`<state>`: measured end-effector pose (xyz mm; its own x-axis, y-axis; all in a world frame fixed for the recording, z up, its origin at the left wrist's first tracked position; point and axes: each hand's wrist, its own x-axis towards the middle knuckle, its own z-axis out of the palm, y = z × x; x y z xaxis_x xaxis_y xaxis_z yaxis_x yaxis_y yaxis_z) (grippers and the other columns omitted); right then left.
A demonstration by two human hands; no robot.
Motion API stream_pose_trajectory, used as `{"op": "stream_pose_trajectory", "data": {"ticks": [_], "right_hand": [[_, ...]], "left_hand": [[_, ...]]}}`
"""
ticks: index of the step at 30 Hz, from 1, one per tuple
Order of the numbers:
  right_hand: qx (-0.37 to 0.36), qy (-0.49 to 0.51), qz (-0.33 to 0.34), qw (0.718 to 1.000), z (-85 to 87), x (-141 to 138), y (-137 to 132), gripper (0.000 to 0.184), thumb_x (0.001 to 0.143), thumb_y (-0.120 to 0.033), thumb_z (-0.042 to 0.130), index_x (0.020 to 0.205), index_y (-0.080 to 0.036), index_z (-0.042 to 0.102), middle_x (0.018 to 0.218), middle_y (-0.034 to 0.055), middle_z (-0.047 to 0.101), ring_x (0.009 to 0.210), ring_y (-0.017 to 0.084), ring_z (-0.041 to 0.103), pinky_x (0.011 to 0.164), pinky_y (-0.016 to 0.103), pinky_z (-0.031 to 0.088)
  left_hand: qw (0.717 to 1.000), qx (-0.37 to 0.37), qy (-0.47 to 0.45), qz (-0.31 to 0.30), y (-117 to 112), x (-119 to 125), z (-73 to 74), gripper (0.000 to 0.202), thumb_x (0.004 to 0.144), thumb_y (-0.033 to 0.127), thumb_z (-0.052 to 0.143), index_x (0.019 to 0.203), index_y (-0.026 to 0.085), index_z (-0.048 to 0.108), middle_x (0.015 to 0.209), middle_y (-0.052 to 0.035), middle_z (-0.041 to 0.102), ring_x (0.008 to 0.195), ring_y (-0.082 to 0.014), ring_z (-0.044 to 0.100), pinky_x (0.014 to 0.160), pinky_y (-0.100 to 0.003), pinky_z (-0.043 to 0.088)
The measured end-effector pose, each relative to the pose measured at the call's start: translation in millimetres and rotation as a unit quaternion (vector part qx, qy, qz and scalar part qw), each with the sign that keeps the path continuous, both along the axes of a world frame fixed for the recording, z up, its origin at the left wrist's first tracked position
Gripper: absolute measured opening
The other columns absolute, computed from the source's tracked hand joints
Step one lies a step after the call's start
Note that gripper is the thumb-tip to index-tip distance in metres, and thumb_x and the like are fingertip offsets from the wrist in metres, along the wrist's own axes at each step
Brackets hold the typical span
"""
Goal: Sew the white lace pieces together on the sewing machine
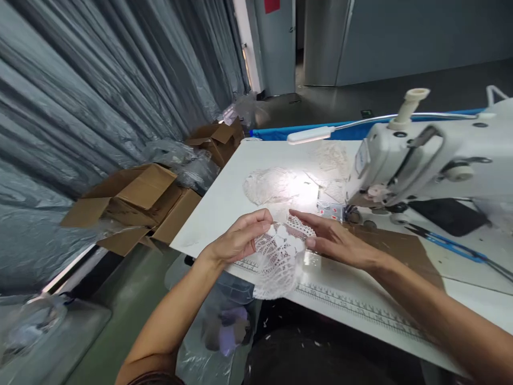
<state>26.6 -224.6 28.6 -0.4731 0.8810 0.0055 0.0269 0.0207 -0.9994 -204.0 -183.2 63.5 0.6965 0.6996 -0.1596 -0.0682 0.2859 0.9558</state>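
Note:
A piece of white lace fabric (278,259) hangs over the near edge of the white sewing table (224,203). My left hand (240,238) is curled on the lace's upper left edge, fingers closed on it. My right hand (331,238) holds the lace's upper right edge with fingers stretched along it and pinching. A ruler strip (360,310) runs along the table's front edge under the lace.
A white sewing machine (433,160) stands at the right with a lamp arm (320,132) over the table. More lace pieces (272,184) lie under the light. Blue scissors (452,246) and a dark pad (449,214) lie at the right. Open cardboard boxes (132,206) sit on the floor at the left.

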Motion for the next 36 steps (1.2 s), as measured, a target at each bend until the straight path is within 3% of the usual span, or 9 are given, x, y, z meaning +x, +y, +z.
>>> {"op": "stream_pose_trajectory", "data": {"ticks": [3,5,10,13,18,23,30,33,36], "right_hand": [[-0.056,0.030,0.084,0.994,-4.8,19.8,-13.2,0.039,0.083,-0.049,0.066,0.107,-0.018,0.064,0.102,0.0077,0.067,0.093,0.020,0.062,0.083,0.035,0.052],[-0.114,0.013,0.085,0.990,-13.2,36.6,-19.6,0.031,0.081,-0.046,0.069,0.092,-0.016,0.065,0.084,0.0035,0.065,0.074,0.013,0.059,0.068,0.027,0.050],[-0.203,-0.101,-0.144,0.963,-28.9,75.0,-21.9,0.032,0.077,-0.041,0.074,0.095,-0.017,0.065,0.076,0.0024,0.062,0.060,0.010,0.052,0.050,0.021,0.042],[-0.201,-0.164,-0.227,0.939,-27.5,84.0,-19.1,0.028,0.081,-0.037,0.070,0.101,-0.017,0.067,0.084,0.0061,0.066,0.066,0.012,0.056,0.053,0.021,0.042],[-0.176,-0.193,-0.247,0.933,-32.0,85.1,-18.7,0.032,0.094,-0.042,0.050,0.107,-0.021,0.070,0.083,0.0052,0.065,0.067,0.012,0.054,0.053,0.023,0.040],[-0.117,-0.144,-0.180,0.966,-37.8,84.5,-24.8,0.052,0.078,-0.045,0.071,0.121,-0.019,0.061,0.082,0.0029,0.059,0.073,0.013,0.053,0.060,0.023,0.045],[-0.178,-0.021,-0.054,0.982,-25.5,81.4,-39.7,0.055,0.080,-0.036,0.070,0.130,-0.020,0.054,0.084,0.0023,0.061,0.069,0.011,0.057,0.061,0.024,0.049],[-0.166,-0.015,-0.102,0.981,-29.3,73.8,-39.0,0.056,0.081,-0.039,0.068,0.130,-0.019,0.052,0.083,0.0031,0.061,0.066,0.012,0.059,0.060,0.026,0.051],[-0.132,-0.069,-0.149,0.978,-38.0,67.2,-36.6,0.051,0.083,-0.044,0.064,0.127,-0.019,0.056,0.085,0.0048,0.063,0.074,0.015,0.062,0.064,0.028,0.053]], "left_hand": [[1.000,-0.002,-0.027,-0.002,2.9,18.7,1.2,0.028,0.084,0.035,0.065,0.077,0.016,0.046,0.067,0.0027,0.044,0.059,-0.0071,0.043,0.056,-0.017,0.040],[0.999,0.036,0.007,0.011,10.9,26.7,-2.3,0.026,0.086,0.035,0.062,0.077,0.016,0.046,0.070,0.0024,0.045,0.061,-0.0074,0.043,0.057,-0.018,0.039],[0.959,0.214,0.182,-0.039,37.9,42.3,-20.4,0.027,0.089,0.039,0.055,0.076,0.016,0.047,0.073,0.0014,0.048,0.063,-0.0083,0.042,0.057,-0.021,0.038],[0.939,0.253,0.223,-0.067,45.3,51.7,-26.9,0.029,0.091,0.040,0.052,0.076,0.016,0.047,0.069,0.0028,0.044,0.060,-0.0081,0.040,0.055,-0.021,0.036],[0.941,0.241,0.226,-0.069,44.8,59.9,-34.7,0.028,0.090,0.043,0.055,0.086,0.016,0.050,0.070,0.0025,0.047,0.060,-0.0078,0.042,0.053,-0.021,0.035],[0.950,0.213,0.224,-0.032,39.4,62.7,-47.6,0.040,0.079,0.039,0.070,0.104,0.018,0.047,0.077,0.0023,0.051,0.067,-0.0097,0.050,0.058,-0.022,0.040],[0.965,0.141,0.212,-0.053,11.8,40.7,-17.8,0.042,0.085,0.038,0.062,0.121,0.021,0.048,0.072,0.0038,0.046,0.063,-0.0096,0.045,0.059,-0.022,0.039],[0.952,0.172,0.252,-0.010,-0.9,26.0,-12.3,0.039,0.087,0.039,0.059,0.122,0.023,0.051,0.070,0.0042,0.045,0.055,-0.0079,0.038,0.052,-0.020,0.033],[0.928,0.211,0.307,0.014,-9.3,12.9,-19.5,0.033,0.090,0.040,0.053,0.118,0.022,0.057,0.078,0.0018,0.051,0.053,-0.0069,0.033,0.048,-0.019,0.029]]}}
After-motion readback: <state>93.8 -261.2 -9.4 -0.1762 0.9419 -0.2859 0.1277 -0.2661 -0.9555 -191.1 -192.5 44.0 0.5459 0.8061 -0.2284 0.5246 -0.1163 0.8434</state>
